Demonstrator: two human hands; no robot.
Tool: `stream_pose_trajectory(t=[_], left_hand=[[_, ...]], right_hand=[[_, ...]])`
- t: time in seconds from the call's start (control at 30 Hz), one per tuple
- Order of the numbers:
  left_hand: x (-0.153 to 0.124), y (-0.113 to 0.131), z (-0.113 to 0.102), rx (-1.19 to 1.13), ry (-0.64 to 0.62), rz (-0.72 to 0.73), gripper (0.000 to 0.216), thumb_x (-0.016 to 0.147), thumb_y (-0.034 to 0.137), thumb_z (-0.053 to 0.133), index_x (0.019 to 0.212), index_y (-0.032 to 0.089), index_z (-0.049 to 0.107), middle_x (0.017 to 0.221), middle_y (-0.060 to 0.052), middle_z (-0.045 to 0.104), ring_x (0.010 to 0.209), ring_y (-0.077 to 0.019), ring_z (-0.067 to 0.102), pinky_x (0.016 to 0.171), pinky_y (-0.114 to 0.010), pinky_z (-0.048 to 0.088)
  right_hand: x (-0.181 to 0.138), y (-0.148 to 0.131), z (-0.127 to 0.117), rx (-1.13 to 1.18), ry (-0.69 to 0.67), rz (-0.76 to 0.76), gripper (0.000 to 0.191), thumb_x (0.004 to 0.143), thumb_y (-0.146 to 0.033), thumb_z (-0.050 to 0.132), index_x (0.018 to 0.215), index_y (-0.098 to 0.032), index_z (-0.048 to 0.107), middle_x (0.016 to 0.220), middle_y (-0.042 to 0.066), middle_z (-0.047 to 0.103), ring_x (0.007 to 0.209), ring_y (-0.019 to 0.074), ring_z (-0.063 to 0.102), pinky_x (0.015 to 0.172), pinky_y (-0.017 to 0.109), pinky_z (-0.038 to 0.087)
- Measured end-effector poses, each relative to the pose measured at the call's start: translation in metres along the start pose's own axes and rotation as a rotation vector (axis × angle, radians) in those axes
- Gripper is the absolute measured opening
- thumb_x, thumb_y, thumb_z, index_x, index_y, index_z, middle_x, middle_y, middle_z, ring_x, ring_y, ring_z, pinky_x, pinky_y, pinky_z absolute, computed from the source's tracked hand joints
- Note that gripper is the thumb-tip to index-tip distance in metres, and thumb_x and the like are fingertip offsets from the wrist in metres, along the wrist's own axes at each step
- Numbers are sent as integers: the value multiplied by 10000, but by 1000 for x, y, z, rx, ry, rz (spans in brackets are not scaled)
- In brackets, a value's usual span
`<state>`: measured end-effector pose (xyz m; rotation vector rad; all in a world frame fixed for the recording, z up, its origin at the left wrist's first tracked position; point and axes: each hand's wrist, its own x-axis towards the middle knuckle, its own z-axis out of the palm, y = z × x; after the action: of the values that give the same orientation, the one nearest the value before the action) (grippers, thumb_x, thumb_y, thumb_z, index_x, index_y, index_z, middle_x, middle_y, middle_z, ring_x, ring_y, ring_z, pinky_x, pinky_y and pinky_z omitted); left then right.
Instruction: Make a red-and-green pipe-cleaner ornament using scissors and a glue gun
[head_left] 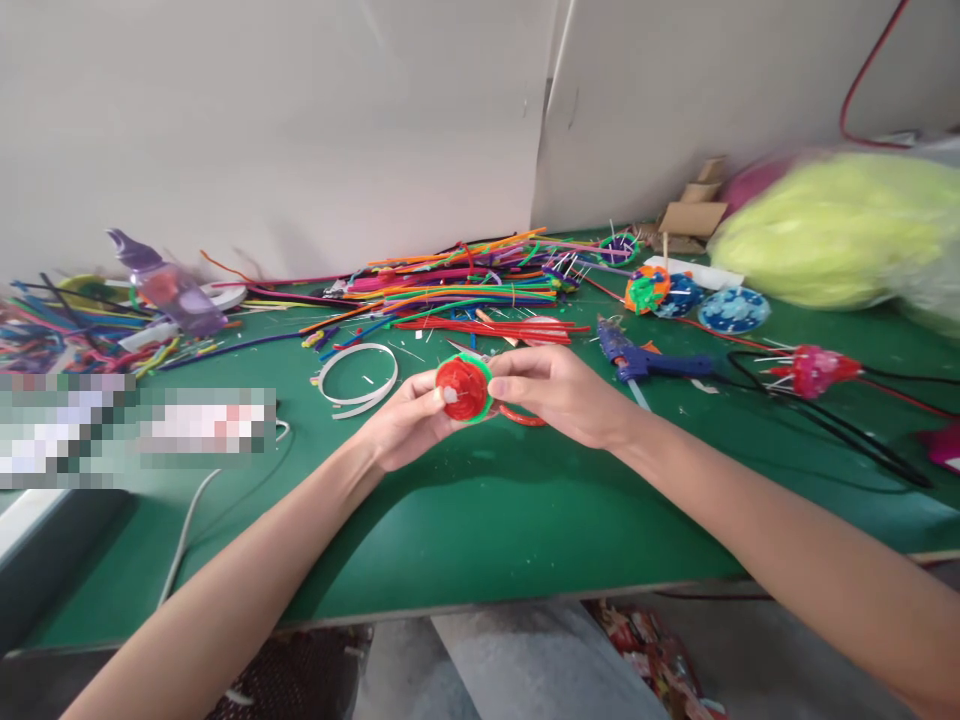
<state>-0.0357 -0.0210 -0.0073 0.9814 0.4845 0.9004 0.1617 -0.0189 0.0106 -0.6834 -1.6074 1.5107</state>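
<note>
A small round red piece with a bright green rim (463, 388) is between my two hands above the table's middle. My left hand (409, 418) grips it from the left, thumb on its red face. From the right, my right hand (551, 392) pinches its green edge between thumb and fingers. Behind my right hand, red-handled scissors (523, 416) are partly hidden. A blue glue gun (649, 362) lies on the table to the right of my hands. Left of them rests a loop of white strip (358, 375).
Colourful pipe cleaners (450, 285) lie heaped along the back. A purple bottle (169, 285) stands tilted at left, near a white cable (184, 540). Patterned blue ovals (733, 310), a pink spiky piece (821, 370) and a bag of yellow material (832, 230) are at right.
</note>
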Motion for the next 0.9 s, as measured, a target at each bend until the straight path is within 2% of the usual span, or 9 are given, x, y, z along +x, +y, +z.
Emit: stream_pose_trajectory(t=[0.13,0.37,0.47,0.53,0.67,0.8,0.9], left_hand=[[-1,1,-1,9,-28,-2,274,650,337,841,841,171,736,841,-17,737,807,-149,684,910,-354,530],[-1,2,2,49,-6,-5,295,626,350,852,811,150,739,797,-28,730,775,-162,685,881,-367,541],[0,1,0,59,9,-2,347,599,362,866,841,147,738,805,-33,730,769,-169,686,880,-364,533],[0,-1,-1,48,19,8,364,596,371,866,860,158,734,812,-30,730,775,-170,685,891,-369,526],[1,-2,0,21,32,40,357,607,382,859,863,170,728,845,-26,732,828,-177,684,955,-392,499],[1,0,2,32,24,56,366,609,371,858,892,172,736,886,-33,741,870,-193,685,977,-413,486],[0,0,1,56,23,58,364,622,379,850,903,173,743,899,-47,741,875,-204,684,946,-399,494]], right_hand=[[1,0,-2,21,-6,85,288,699,-387,791,706,-133,654,608,-7,596,483,55,373,437,227,209],[2,-1,-3,195,-78,168,279,667,-372,801,675,-134,657,598,4,615,534,81,485,456,223,245],[2,1,0,145,-44,124,290,666,-376,802,629,-138,640,551,-20,580,481,66,420,449,229,238],[2,2,3,71,0,51,292,670,-376,802,616,-140,638,568,-18,585,503,73,434,478,237,292],[2,2,5,-26,51,-52,286,710,-397,778,655,-146,650,653,9,609,650,126,538,607,272,402],[2,1,-1,-86,46,-16,305,800,-438,691,716,-150,634,670,9,565,652,120,498,565,254,369],[2,-3,-5,-104,-22,44,297,855,-403,630,707,-149,590,658,-2,522,608,98,446,520,234,326]])
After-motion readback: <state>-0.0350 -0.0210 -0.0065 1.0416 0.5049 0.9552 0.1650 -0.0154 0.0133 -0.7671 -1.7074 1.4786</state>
